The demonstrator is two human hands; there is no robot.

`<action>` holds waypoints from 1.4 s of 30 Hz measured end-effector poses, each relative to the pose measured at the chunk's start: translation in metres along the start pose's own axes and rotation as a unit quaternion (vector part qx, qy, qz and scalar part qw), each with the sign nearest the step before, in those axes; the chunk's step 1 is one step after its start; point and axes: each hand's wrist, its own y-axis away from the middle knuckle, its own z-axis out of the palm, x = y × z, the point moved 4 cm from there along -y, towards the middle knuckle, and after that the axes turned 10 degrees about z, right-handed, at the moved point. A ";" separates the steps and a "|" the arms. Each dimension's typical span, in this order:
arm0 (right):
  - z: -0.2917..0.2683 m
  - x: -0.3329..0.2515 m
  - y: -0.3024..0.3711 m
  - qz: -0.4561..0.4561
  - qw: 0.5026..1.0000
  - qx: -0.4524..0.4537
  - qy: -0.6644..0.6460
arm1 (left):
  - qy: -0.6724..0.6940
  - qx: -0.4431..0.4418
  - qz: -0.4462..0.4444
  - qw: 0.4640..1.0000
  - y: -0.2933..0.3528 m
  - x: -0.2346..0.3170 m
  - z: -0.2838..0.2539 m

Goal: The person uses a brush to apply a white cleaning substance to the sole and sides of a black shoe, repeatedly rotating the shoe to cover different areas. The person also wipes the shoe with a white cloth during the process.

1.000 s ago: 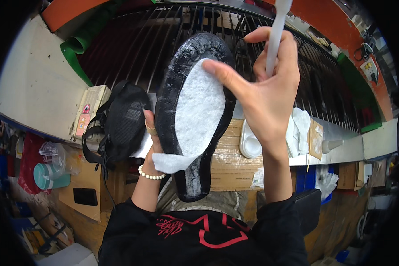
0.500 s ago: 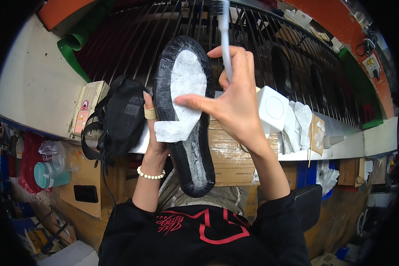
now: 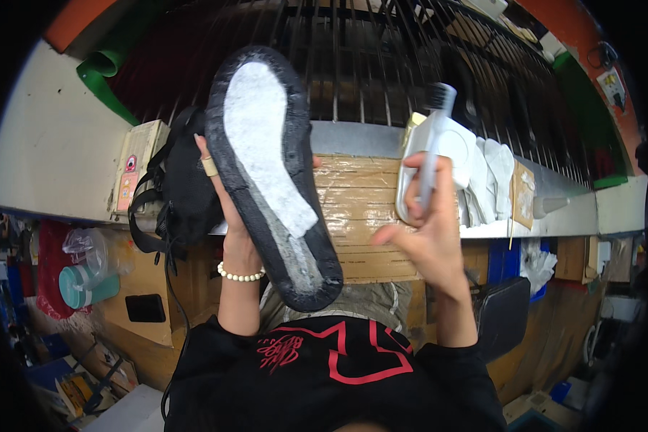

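Note:
A black shoe (image 3: 301, 162) is held up sole side toward me, its toe end pointing away and its heel end toward me. My left hand (image 3: 232, 216) grips it from the left and underneath, with a tan wrap on the thumb and fingertips just showing at the right edge. On the sole lies a white fabric pad (image 3: 255, 129), reaching from the toe end to the middle. A white-handled brush (image 3: 430, 158) with dark bristles stands up out of my right hand (image 3: 432, 230), whose fingers close round the handle. The right thumb points toward the shoe without touching it.
Beneath my hands lies a taped cardboard sheet (image 3: 363, 216). To its right are a white container (image 3: 457, 144), a stack of white pads (image 3: 493, 176) and a nozzle-tipped bottle (image 3: 551, 207). At left sits a black mesh item with straps (image 3: 191, 169). Metal bars (image 3: 353, 65) span the far side.
The white pad's near end, folded crosswise before, now lies flat along the sole. My right hand has moved off the shoe to the right with the brush; the shoe has shifted left and tilted.

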 end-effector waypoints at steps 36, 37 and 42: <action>0.028 0.010 0.000 -0.071 0.994 -0.056 0.055 | -0.100 0.123 -0.054 0.986 0.019 -0.030 -0.001; 0.016 0.021 0.008 -0.027 0.997 -0.052 0.051 | -0.094 0.113 -0.074 0.986 0.022 -0.033 -0.005; -0.074 0.067 0.048 0.125 0.962 0.142 0.198 | -0.044 0.136 -0.145 0.979 0.039 -0.046 -0.029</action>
